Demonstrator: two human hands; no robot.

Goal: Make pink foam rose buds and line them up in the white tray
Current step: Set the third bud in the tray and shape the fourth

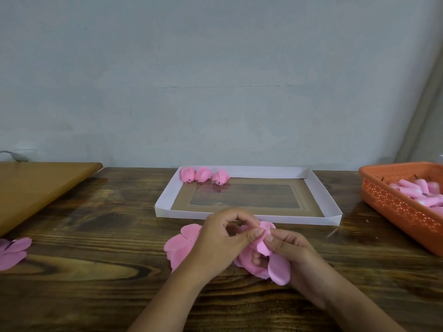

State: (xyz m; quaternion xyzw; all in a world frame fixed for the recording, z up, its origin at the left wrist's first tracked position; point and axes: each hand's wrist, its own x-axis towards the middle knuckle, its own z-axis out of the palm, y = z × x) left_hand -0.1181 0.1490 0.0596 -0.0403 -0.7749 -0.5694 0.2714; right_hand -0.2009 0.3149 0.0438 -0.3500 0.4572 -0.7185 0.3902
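Left hand [215,243]: pinching pink foam petal piece [263,257]
Right hand [299,257]: gripping same piece
White tray [249,219]: three rose buds [203,174] lined up

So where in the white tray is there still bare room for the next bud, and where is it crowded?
The white tray holds three rose buds packed in its far-left corner. The far wall to their right is bare, as is the rest of the floor. Crowded: the table just before the tray, where both hands work pink petals.
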